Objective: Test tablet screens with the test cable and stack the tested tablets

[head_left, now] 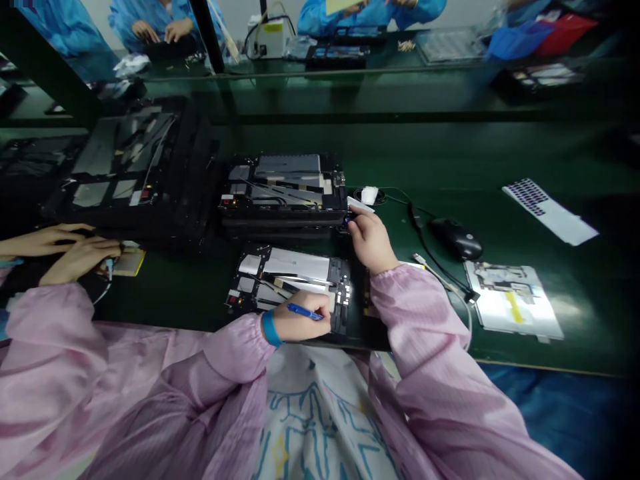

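Note:
My left hand [300,319], with a teal band at its wrist, is closed around a blue pen [304,311]. It rests over the near edge of an opened flat electronic unit [295,263] with silver plates, dark strips and cables. My right hand [371,239] is closed in a pinch at the right end of a stack of similar black-framed units [283,223]. Something small and dark is by its fingertips, too small to name. A white slip [361,204] lies just beyond those fingers.
Taller stacked units [135,160] stand at left, near a co-worker's hands [75,253] and a yellow-edged piece [131,261]. At right are a black mouse [456,239], cables [445,277], a silver plate [520,320] and a label sheet [550,210]. People in blue work across the bench.

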`<state>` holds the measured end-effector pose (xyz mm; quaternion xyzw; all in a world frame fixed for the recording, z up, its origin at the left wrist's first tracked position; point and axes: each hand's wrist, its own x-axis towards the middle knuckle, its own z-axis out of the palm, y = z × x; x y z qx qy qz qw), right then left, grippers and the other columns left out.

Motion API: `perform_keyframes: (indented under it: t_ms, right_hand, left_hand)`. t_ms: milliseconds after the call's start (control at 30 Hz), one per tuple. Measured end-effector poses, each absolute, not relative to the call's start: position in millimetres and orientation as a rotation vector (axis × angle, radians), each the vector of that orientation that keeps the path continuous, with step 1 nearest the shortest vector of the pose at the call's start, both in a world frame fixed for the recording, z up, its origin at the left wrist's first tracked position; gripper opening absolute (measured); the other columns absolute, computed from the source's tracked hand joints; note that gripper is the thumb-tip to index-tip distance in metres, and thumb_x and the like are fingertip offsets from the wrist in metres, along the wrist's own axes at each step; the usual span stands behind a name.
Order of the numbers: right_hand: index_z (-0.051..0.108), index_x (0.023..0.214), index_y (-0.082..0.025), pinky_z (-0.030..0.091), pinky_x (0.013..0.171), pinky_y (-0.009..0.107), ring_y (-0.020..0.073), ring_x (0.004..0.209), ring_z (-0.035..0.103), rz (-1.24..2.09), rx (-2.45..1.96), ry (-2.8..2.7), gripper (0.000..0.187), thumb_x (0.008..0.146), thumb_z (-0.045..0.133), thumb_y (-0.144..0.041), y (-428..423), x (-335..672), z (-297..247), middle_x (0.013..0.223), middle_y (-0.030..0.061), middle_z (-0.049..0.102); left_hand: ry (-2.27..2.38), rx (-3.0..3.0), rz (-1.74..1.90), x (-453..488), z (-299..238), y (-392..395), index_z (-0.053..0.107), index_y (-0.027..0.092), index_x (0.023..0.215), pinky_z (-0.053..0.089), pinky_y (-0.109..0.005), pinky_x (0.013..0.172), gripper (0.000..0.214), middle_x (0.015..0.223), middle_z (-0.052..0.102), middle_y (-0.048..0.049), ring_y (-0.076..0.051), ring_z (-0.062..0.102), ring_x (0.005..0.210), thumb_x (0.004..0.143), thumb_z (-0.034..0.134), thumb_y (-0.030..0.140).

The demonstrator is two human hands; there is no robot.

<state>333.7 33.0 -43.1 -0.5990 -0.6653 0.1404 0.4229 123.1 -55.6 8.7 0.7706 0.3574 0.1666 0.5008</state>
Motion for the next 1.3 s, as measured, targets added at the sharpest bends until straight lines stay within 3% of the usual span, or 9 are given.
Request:
perform_keyframes:
  t_ms: [267,433,567,800,1000,1067,1167,1233,1300]
  right_hand:
    - [0.057,0.076,-0.020,0.042,0.099,0.043,0.0230,0.113,0.056,0.538,-1.400,-1.433,0.035,0.091,0.041,-0.048,3,339,-11,0.124,0.0107,0.061]
    - [0.060,0.081,-0.022,0.048,0.081,0.035,0.0191,0.089,0.061,0.754,-1.284,-1.599,0.027,0.094,0.044,-0.039,-66,311,3,0.091,0.0068,0.065]
    - [0.060,0.088,-0.022,0.049,0.075,0.034,0.0189,0.085,0.061,0.967,-1.233,-1.695,0.022,0.095,0.043,-0.034,-99,292,2,0.089,0.0069,0.064]
    - [0.060,0.089,-0.022,0.048,0.074,0.034,0.0193,0.082,0.059,0.980,-1.234,-1.745,0.023,0.095,0.041,-0.033,-104,284,1,0.087,0.0071,0.063]
    - [0.051,0.065,-0.020,0.042,0.055,0.027,0.0144,0.059,0.053,1.011,-1.177,-1.769,0.038,0.097,0.035,-0.036,-110,273,1,0.063,0.0016,0.053]
    - [0.052,0.068,-0.020,0.045,0.060,0.029,0.0154,0.064,0.055,0.952,-1.176,-1.819,0.037,0.097,0.036,-0.036,-113,272,0,0.066,0.0025,0.056]
    - [0.060,0.101,-0.020,0.048,0.083,0.042,0.0243,0.095,0.058,0.651,-1.397,-1.860,0.026,0.092,0.045,-0.040,-116,279,-6,0.098,0.0108,0.063]
    - [0.053,0.123,-0.018,0.041,0.094,0.054,0.0325,0.114,0.051,0.411,-1.632,-1.825,0.043,0.089,0.049,-0.045,-118,288,-14,0.119,0.0176,0.057]
    - [0.048,0.131,-0.017,0.034,0.099,0.064,0.0389,0.125,0.042,0.264,-1.785,-1.855,0.056,0.087,0.049,-0.051,-121,295,-26,0.129,0.0204,0.051]
  left_hand:
    - [0.791,1.356,0.470,110,7,-57,0.048,0.016,0.067,0.038,-0.018,0.044,0.013,0.058,0.057,0.0009,-0.008,0.052,0.048,0.070,0.060,0.018]
    - [0.757,1.083,0.769,105,1,-56,0.041,0.018,0.072,0.039,-0.016,0.039,0.031,0.062,0.060,0.0024,-0.006,0.053,0.045,0.073,0.068,0.033]
    - [0.695,0.971,0.877,105,-4,-52,0.038,0.018,0.071,0.039,-0.016,0.037,0.039,0.060,0.061,0.0030,-0.007,0.053,0.044,0.073,0.070,0.040]
    - [0.755,1.071,0.741,105,-1,-53,0.038,0.018,0.070,0.037,-0.015,0.036,0.037,0.058,0.059,0.0033,-0.006,0.051,0.041,0.073,0.069,0.040]
    - [0.762,1.329,0.627,102,5,-61,0.045,0.017,0.066,0.040,-0.019,0.045,0.029,0.058,0.057,0.0031,-0.006,0.050,0.044,0.070,0.071,0.031]
    - [0.733,1.435,0.634,94,8,-62,0.050,0.016,0.066,0.044,-0.021,0.051,0.027,0.064,0.061,0.0000,-0.008,0.056,0.052,0.067,0.073,0.029]
    - [0.848,1.491,0.774,68,13,-57,0.055,0.017,0.072,0.045,-0.023,0.054,0.024,0.062,0.062,-0.0009,-0.011,0.058,0.055,0.073,0.070,0.035]
    - [1.083,1.413,1.020,42,15,-48,0.055,0.019,0.075,0.045,-0.025,0.054,0.025,0.058,0.060,0.0008,-0.012,0.056,0.052,0.084,0.058,0.043]
    - [1.408,1.332,1.270,15,14,-37,0.054,0.021,0.080,0.049,-0.029,0.072,0.025,0.072,0.066,-0.0015,-0.015,0.062,0.069,0.086,0.055,0.045]
